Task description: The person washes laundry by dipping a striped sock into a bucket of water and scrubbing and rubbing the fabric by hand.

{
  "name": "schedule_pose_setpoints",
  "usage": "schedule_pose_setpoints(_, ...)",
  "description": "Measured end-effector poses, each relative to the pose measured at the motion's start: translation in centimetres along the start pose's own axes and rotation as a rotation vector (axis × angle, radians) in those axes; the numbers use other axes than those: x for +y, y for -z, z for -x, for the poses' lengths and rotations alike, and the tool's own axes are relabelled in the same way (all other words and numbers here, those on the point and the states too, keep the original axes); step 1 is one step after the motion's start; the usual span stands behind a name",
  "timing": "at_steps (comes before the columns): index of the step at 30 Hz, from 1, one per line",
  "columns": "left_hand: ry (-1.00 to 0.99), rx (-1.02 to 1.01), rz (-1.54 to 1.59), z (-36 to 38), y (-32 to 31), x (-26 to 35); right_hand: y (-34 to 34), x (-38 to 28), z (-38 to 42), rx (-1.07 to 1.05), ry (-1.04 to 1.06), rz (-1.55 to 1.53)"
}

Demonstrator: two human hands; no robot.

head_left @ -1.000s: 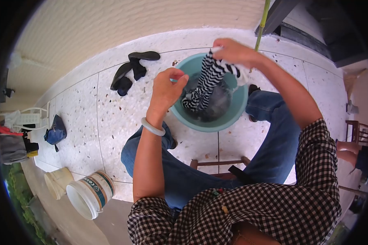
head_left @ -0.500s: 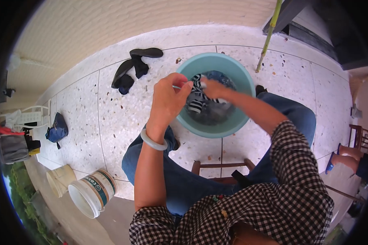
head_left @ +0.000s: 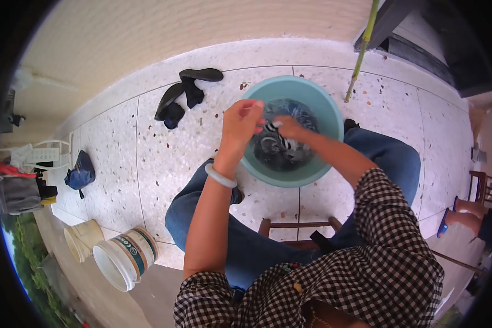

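A round teal basin [head_left: 333, 109] stands on the floor between my knees, holding dark, cloudy water. In it is a wet black-and-white striped cloth [head_left: 283, 143], partly under the surface. My right hand [head_left: 291, 128] reaches in from the right with its fingers closed on the upper part of the cloth, slightly blurred. Over the basin's left side is my left hand [head_left: 242, 124], fingers curled beside the cloth; what they hold is hidden. A pale bangle [head_left: 220, 176] circles my left wrist.
Dark shoes [head_left: 201, 74] with black socks [head_left: 193, 94] lie left of the basin. A green pole [head_left: 361, 60] leans behind. White bucket [head_left: 115, 265], cream bucket [head_left: 77, 240] and blue bag [head_left: 81, 170] are at left. Another person's legs [head_left: 467, 210] show at right.
The striped cloth has sunk lower and is more bunched in the water. My left hand has shifted slightly right, and my right hand sits a little lower. The view has shifted slightly.
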State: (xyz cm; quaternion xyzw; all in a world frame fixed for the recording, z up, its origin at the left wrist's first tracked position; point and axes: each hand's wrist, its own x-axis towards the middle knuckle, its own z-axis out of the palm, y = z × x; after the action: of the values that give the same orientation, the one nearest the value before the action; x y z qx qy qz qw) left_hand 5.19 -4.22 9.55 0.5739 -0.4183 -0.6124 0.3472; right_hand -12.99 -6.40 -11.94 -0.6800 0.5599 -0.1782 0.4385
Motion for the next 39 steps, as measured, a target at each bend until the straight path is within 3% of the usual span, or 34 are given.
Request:
schedule_pose_setpoints(3, 0.321, 0.105, 0.379, -0.4, -1.6, -3.1, 5.2, -6.7, 2.0, 0.100, -0.195, -0.530)
schedule_pose_setpoints(5, 0.548, 0.165, 0.538, -0.4, -2.8, -4.6, 9.0, -12.8, 4.6, 0.043, -0.200, -0.696)
schedule_pose_setpoints(6, 0.538, 0.075, 0.644, -0.1, -3.6, -4.9, 10.4, -15.4, 5.8, 0.015, -0.198, -0.779)
schedule_pose_setpoints(8, 0.511, -0.113, 0.852, 0.7, -4.9, -5.3, 11.5, -19.3, 8.5, 0.020, 0.019, -0.737)
schedule_pose_setpoints(9, 0.371, -0.197, 0.895, -0.4, -4.8, -6.6, 11.4, -20.7, 9.6, 0.014, 0.120, -0.715)
schedule_pose_setpoints(11, 0.093, -0.361, 0.970, -4.0, -3.8, -10.5, 10.7, -22.8, 12.5, 0.097, 0.282, -0.414)
schedule_pose_setpoints(13, -0.014, -0.384, 0.959, -6.1, -3.6, -14.1, 9.4, -22.8, 13.3, 0.178, 0.376, -0.170)
schedule_pose_setpoints(17, -0.219, -0.429, 0.945, -9.2, -4.1, -20.1, 5.8, -18.8, 11.1, 0.390, 0.399, 0.083)
schedule_pose_setpoints(19, -0.112, -0.276, 0.932, -8.7, -5.0, -19.1, 5.3, -16.8, 9.9, 0.556, 0.388, 0.131)
schedule_pose_setpoints(21, 0.202, 0.057, 0.880, -5.2, -5.9, -11.8, 6.4, -14.4, 8.4, 0.555, 0.228, 0.219)
schedule_pose_setpoints(22, 0.219, 0.046, 0.901, -3.0, -7.2, -8.3, 7.1, -13.0, 7.6, 0.556, 0.152, 0.262)
schedule_pose_setpoints(25, 0.264, 0.051, 0.651, -1.4, -8.7, -7.4, 7.5, -7.9, 5.1, 0.454, -0.159, 0.186)
schedule_pose_setpoints(28, 0.316, -0.127, 0.639, -2.0, -6.5, -7.6, 7.0, -5.4, 3.7, 0.391, -0.187, 0.084)
schedule_pose_setpoints(30, 0.440, -0.116, 0.451, -0.1, -5.7, -4.1, 7.7, -3.4, 3.2, 0.174, -0.323, -0.069)
schedule_pose_setpoints(31, 0.352, -0.015, 0.275, 0.0, -5.6, -4.5, 7.7, -2.2, 2.9, 0.066, -0.388, -0.148)
schedule_pose_setpoints(33, 0.178, 0.184, -0.079, 0.1, -5.6, -5.3, 6.5, -0.9, 2.6, 0.041, -0.445, -0.141)
schedule_pose_setpoints(35, 0.052, 0.106, 0.011, 1.3, -4.7, -3.6, 4.8, -0.7, 2.9, 0.017, -0.484, -0.128)
schedule_pose_setpoints(36, 0.004, 0.089, 0.021, 1.4, -4.3, -2.9, 2.8, 1.8, 2.1, -0.070, -0.396, -0.152)
schedule_pose_setpoints(39, -0.068, 0.004, 0.088, 2.7, -3.8, 0.0, -2.8, 5.7, 2.2, -0.159, -0.097, 0.209)
